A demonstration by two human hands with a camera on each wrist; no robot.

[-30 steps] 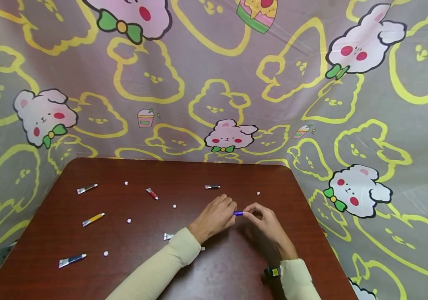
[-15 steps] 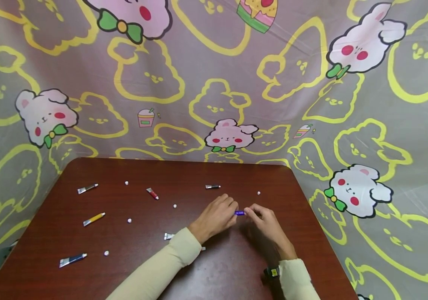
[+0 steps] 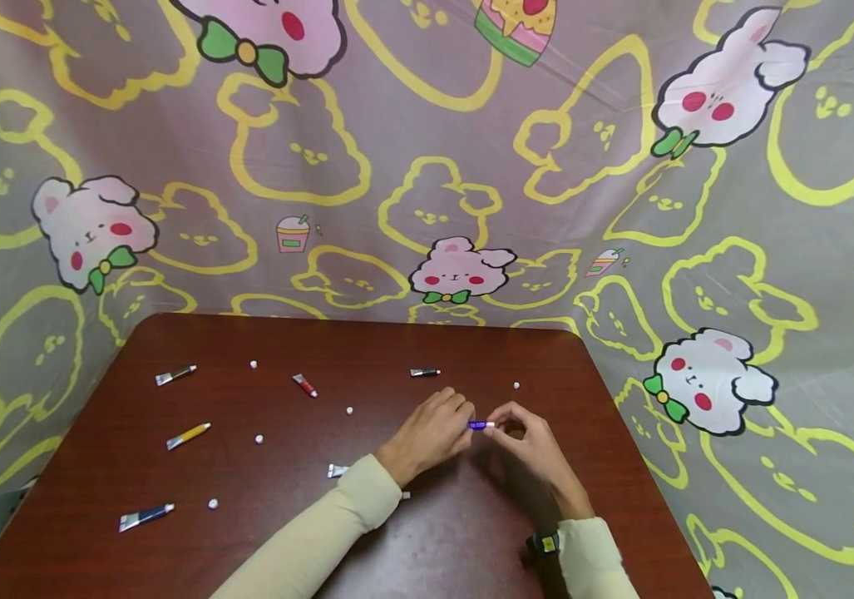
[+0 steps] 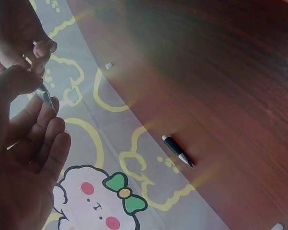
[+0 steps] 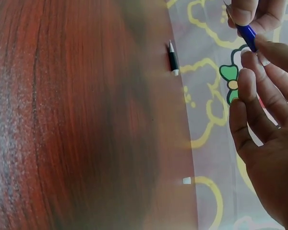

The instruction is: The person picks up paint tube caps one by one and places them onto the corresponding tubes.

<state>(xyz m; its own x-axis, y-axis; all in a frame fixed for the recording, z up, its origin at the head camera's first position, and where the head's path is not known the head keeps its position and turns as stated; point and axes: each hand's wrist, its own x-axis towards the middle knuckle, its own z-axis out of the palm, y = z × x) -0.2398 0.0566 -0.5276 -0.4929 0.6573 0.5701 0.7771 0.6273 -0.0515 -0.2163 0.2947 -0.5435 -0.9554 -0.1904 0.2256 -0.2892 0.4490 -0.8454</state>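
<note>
Between fingers (image 5: 278, 55), blue tube (image 5: 248, 37), lettering (image 3: 476, 425) illegible

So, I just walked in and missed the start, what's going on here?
A person's left hand holds a small blue-purple squeeze tube over the dark wood-grain table; the right hand pinches at its white end. Whether it's capped is unclear. Small white caps and other slim tubes lie scattered.

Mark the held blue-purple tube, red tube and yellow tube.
Blue-purple tube (image 5: 248, 38), right wrist view: its coloured body.
Red tube (image 3: 306, 386), head view: its red body.
Yellow tube (image 3: 191, 434), head view: its yellow body.
</note>
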